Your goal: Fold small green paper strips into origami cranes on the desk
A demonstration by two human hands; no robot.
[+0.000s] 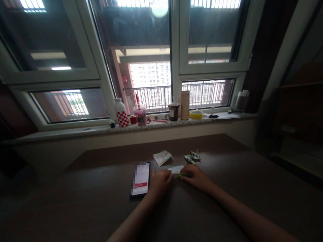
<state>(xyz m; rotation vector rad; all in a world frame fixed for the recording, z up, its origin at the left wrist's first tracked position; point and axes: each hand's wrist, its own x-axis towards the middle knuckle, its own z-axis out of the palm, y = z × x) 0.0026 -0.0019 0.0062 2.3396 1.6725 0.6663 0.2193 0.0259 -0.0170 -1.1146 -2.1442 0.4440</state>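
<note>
folded paper (176,169) between left hand (161,180) and right hand (196,176), in both fingertip grips

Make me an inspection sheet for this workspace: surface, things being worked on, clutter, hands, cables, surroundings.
Surface: dark table, dimly lit.
Things being worked on: partly folded paper between the hands; flat papers and crinkled paper pieces lie beyond.
Clutter: phone, screen lit, beside the left hand.
Hands: left and right hand both touch the paper, one at each end; whether pinching or pressing is unclear.
Cables: nothing seen.
Surroundings: windowsill with checked bottle, drink cups, yellow tape roll; windows behind.
</note>
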